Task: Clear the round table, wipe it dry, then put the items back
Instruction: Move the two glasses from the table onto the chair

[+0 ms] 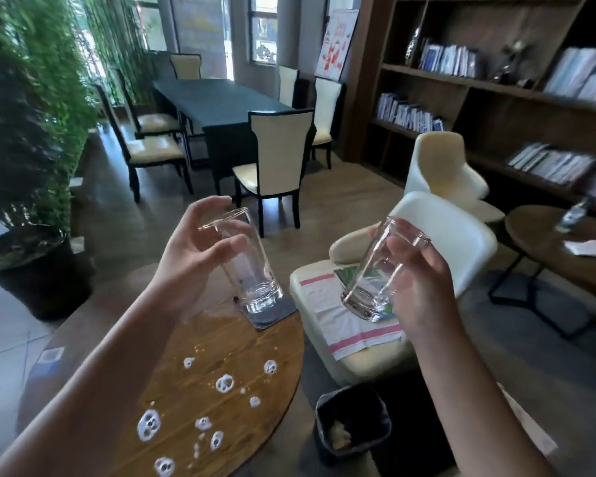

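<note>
My left hand [200, 249] grips a tall clear glass [252, 270] near its rim, its base just over or on a dark grey coaster [272, 313] at the far edge of the round wooden table [276, 366]. Several water droplets [224, 383] lie scattered on the tabletop. My right hand [417, 284] holds a second clear glass [372, 287], tilted, in the air above the white chair to the right of the table. A white towel with red stripes [341, 325] lies spread on that chair's seat.
A white armchair [451, 235] stands right of the table, with a green-printed item [348, 273] on the towel. A black waste bin [351, 421] sits on the floor below. Another round table [537, 235] with a bottle and paper stands far right. A potted plant [31, 263] stands left.
</note>
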`<action>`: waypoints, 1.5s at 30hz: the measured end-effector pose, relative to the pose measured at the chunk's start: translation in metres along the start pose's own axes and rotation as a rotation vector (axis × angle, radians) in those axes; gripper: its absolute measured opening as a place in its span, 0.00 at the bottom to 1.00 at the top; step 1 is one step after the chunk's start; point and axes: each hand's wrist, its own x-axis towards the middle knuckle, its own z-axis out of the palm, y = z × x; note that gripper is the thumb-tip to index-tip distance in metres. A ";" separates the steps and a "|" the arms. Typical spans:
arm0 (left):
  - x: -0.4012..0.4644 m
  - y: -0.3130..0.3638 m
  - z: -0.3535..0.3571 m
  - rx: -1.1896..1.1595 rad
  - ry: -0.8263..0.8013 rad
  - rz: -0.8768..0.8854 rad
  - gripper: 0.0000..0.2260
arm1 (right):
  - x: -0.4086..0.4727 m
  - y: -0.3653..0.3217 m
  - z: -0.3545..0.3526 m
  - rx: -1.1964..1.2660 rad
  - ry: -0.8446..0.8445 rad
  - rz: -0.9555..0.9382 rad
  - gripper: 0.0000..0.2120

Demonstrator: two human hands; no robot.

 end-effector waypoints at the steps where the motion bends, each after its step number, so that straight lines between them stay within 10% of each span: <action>1: -0.004 -0.003 0.001 -0.060 0.004 -0.040 0.38 | -0.007 0.002 0.001 0.007 0.022 0.014 0.31; 10: -0.069 -0.032 -0.006 -0.449 -0.239 -0.423 0.23 | -0.083 0.035 0.023 0.044 0.082 0.240 0.42; 16: -0.104 -0.067 -0.007 -0.690 -0.256 -0.583 0.21 | -0.126 0.048 0.004 0.149 0.027 0.363 0.24; 22: -0.104 -0.091 0.007 -0.704 -0.359 -0.697 0.37 | -0.135 0.059 -0.020 0.200 0.072 0.445 0.34; 25: -0.097 -0.103 0.022 -0.712 -0.387 -0.762 0.39 | -0.136 0.077 -0.043 0.246 0.171 0.473 0.23; 45: 0.067 -0.227 0.264 -0.495 -0.353 -0.985 0.29 | 0.046 0.096 -0.304 0.176 0.311 0.676 0.21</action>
